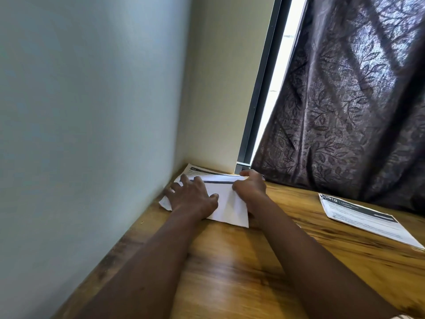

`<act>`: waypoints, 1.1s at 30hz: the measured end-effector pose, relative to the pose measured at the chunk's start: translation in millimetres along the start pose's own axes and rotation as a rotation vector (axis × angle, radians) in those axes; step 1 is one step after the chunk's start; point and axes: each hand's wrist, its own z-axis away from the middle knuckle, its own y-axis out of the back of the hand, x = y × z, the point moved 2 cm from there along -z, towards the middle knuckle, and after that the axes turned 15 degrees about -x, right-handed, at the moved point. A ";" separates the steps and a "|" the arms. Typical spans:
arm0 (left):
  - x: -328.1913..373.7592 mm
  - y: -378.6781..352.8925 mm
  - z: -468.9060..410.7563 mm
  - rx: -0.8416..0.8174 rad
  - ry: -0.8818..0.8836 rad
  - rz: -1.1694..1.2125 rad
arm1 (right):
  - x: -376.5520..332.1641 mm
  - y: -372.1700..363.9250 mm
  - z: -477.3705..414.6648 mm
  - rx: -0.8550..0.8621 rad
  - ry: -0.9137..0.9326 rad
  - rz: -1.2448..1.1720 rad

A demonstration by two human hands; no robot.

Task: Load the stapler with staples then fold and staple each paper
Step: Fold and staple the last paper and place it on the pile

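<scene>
Two bare forearms reach up from the bottom of the frame over a glossy brown wooden counter. Its smooth top is streaked with darker grain and lies open across the lower middle. The counter's left edge meets a matt, pale blue-grey wall that fills the left half of the frame.

At mid-frame, in the counter's far left corner, lies the folded white paper. It is a thin sheet with its plain near flap turned over, a crisp corner pointing toward the viewer and a black printed band along the flap's far edge. Printed text shows on the part beyond, and the left end curls up by the wall.

The left hand lies flat on the paper's left part, fingers straight and spread, pressing it down. The right hand sits at the paper's right end, fingers curled over the far edge and thumb on the flap, pinching the sheet. A bare strip of flap separates the two hands.

Well apart, at the right edge of the frame, a flat stack of printed white papers bears a dark header band, with open counter between it and the folded sheet.

Farther back stand a cream wall, a dark slim window frame beside a bright strip of daylight, and a dark purple-brown curtain. The curtain is sheeny, patterned with leaves, and hangs down to the counter's far edge.
</scene>
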 end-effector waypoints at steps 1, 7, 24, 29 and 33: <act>-0.1 0.4 0.4 0.018 -0.013 0.023 | 1.9 4.0 -1.8 -0.024 -0.002 -0.144; 10.9 9.7 4.4 0.213 -0.231 0.104 | 1.6 46.0 22.1 -0.114 0.274 -0.281; 93.5 -0.7 87.8 0.905 -1.091 -0.094 | 77.1 225.0 143.7 0.312 0.719 0.061; 139.4 -27.8 113.3 0.839 -1.273 -0.183 | 132.6 267.3 165.4 0.345 0.611 -0.124; 172.8 -49.8 118.1 0.569 -1.302 -0.261 | 168.7 294.5 175.8 0.382 0.535 -0.108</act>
